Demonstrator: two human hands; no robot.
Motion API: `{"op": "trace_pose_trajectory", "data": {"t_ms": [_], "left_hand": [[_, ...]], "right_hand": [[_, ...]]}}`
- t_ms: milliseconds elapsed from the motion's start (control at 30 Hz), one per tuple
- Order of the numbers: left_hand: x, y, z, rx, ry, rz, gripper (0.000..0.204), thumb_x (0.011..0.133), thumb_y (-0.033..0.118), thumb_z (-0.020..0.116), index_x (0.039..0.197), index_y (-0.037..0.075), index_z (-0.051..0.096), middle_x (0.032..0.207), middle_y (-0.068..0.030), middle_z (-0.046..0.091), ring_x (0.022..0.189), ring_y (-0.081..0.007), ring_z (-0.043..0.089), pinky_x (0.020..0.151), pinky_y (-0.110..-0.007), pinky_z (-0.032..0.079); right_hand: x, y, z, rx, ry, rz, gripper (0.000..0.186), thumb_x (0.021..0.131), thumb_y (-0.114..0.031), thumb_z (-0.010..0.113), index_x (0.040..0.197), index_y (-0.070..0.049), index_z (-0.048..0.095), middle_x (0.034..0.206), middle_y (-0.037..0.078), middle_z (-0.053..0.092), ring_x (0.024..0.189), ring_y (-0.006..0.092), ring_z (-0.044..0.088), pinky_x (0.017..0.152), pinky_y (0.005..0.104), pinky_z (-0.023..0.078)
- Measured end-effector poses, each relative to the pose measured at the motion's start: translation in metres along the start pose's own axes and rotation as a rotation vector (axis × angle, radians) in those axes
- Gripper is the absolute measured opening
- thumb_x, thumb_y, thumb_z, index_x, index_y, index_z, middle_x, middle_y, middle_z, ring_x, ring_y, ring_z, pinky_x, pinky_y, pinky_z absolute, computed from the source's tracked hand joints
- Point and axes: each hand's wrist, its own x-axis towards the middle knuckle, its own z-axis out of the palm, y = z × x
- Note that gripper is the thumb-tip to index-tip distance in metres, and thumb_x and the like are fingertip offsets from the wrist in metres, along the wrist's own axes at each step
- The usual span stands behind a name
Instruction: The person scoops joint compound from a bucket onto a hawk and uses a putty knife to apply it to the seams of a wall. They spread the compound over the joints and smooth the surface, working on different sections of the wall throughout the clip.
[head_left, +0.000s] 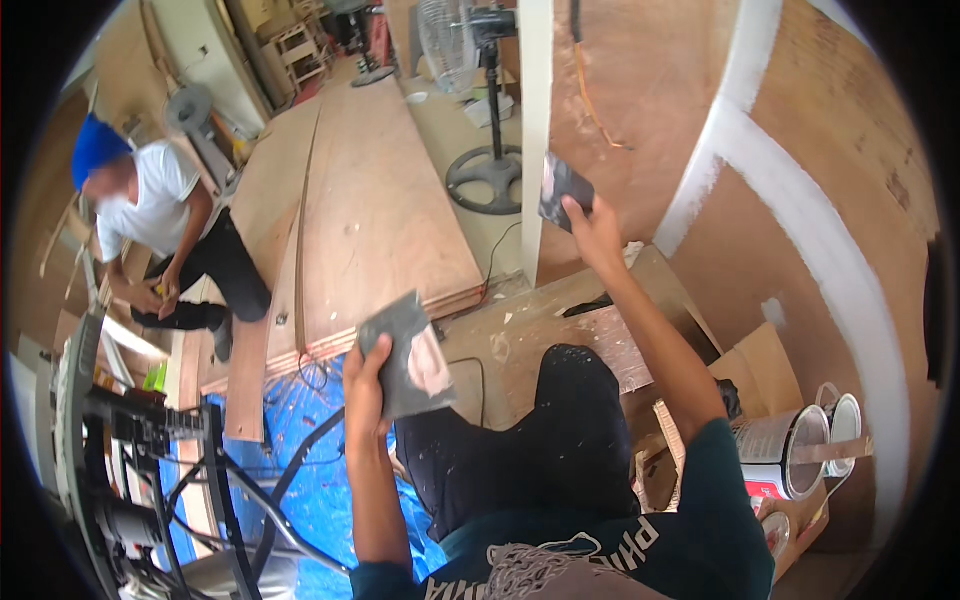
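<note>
My left hand [366, 388] grips a dark square flat plate [388, 335] by its left edge, thumb on top. A lump of pinkish putty [430, 365] lies on the plate's right part. Raised further off to the right, my right hand [597, 228] is closed on a thin dark spreader [570, 196], which has pale putty smeared along its left side. The spreader is close to a white upright post [536, 120]; whether they touch I cannot tell. Beside it stands a brown plywood wall [640, 90] with white-filled seams [790, 210].
Stacked plywood sheets [390, 190] lie ahead, with a pedestal fan [490, 110] to their right. A co-worker [165, 215] crouches at the left. Near me are a metal-framed machine [130, 450], a blue tarp [305, 440] and, at the right, paint cans [785, 455].
</note>
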Motion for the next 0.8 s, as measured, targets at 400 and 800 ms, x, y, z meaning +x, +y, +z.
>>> {"op": "trace_pose_trajectory", "data": {"t_ms": [400, 800], "left_hand": [[-0.101, -0.092, -0.122, -0.054, 0.344, -0.273, 0.035, 0.092, 0.018, 0.06, 0.12, -0.003, 0.056, 0.106, -0.0111, 0.065, 0.091, -0.0196, 0.066, 0.08, -0.032, 0.054], [-0.089, -0.087, -0.085, -0.093, 0.31, -0.24, 0.031, 0.093, 0.018, 0.06, 0.118, -0.001, 0.057, 0.101, -0.0093, 0.066, 0.085, -0.0175, 0.066, 0.075, -0.03, 0.054]], "right_hand": [[0.082, 0.048, 0.079, -0.319, 0.446, 0.185, 0.033, 0.085, -0.009, 0.063, 0.115, 0.003, 0.063, 0.101, 0.025, 0.066, 0.096, 0.0419, 0.062, 0.086, 0.0465, 0.048], [0.074, 0.079, 0.083, -0.238, 0.413, -0.085, 0.035, 0.086, -0.001, 0.058, 0.12, 0.0, 0.063, 0.114, 0.019, 0.064, 0.106, 0.0371, 0.06, 0.092, 0.0434, 0.046]]}}
